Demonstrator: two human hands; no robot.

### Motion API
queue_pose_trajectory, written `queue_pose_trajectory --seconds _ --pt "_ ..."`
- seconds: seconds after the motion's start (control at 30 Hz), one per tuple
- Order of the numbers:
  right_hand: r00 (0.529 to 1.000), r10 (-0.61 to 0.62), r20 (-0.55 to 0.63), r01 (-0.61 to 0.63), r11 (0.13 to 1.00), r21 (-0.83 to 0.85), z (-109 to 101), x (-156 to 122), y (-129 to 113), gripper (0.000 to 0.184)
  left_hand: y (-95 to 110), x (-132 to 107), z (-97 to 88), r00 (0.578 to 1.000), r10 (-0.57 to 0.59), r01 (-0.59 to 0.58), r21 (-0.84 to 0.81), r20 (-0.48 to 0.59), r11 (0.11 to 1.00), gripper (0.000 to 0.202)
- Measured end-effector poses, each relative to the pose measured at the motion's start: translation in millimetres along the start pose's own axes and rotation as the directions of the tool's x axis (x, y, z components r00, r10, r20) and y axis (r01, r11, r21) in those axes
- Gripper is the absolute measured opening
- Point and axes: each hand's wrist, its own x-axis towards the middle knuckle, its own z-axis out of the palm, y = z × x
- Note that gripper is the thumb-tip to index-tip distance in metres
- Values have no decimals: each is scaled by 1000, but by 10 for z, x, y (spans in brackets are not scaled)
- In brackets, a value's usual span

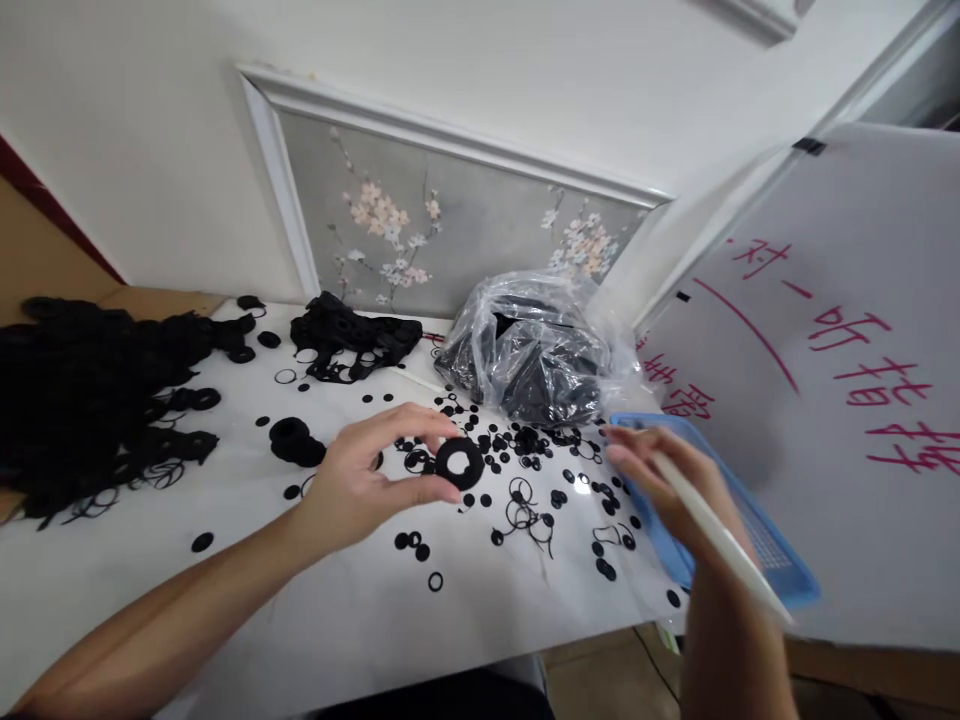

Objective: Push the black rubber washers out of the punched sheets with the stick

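Note:
My left hand pinches a black rubber ring between thumb and fingers, raised above the white table. Through the ring's hole a pale patch shows. To the right, my right hand is closed around a long white stick-like tool, which slants down towards my wrist. Motion blurs that hand, and the tool's front end cannot be made out. Small black discs and thin black loops lie scattered beneath and between my hands. Just left of my left hand is a stack of black rings.
A large heap of black rubber pieces covers the table's left side. Behind are a smaller black pile and a clear plastic bag of black material. A blue basket stands at right beside a whiteboard with red writing.

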Motion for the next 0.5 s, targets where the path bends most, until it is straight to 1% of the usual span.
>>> queue_pose_trajectory --seconds 0.03,0.07,0.1,0.13,0.17,0.2,0.3,0.4,0.5 --pt "988 -40 148 7 976 216 151 -62 -201 32 70 -8 20 999 33 -33 -2 -14 999 46" --pt "955 -67 288 -47 927 371 301 -120 -395 31 135 -15 35 998 66 -65 9 -24 998 48" --pt "910 -93 404 -119 875 469 443 -171 -573 29 192 -21 45 995 99 -98 27 -27 995 50" --pt "877 -132 463 -164 823 544 570 -213 -728 28 237 -26 50 991 128 -127 46 -29 991 50" --pt "862 -177 475 -188 760 622 681 -244 -856 30 271 -29 50 989 148 -145 65 -33 987 50" --pt "860 -206 467 -207 695 688 773 -264 -956 33 295 -29 46 987 156 -152 85 -40 985 48" --pt "889 -226 398 -227 539 812 949 -264 -1103 36 329 -10 19 988 136 -126 124 -77 984 44" --pt "912 -180 368 -253 458 852 1025 -218 -1107 37 357 42 -2 990 100 -85 154 -95 984 38" --pt "948 -144 284 -198 434 879 1056 -161 -1074 40 391 107 -9 997 48 -34 223 -60 974 25"
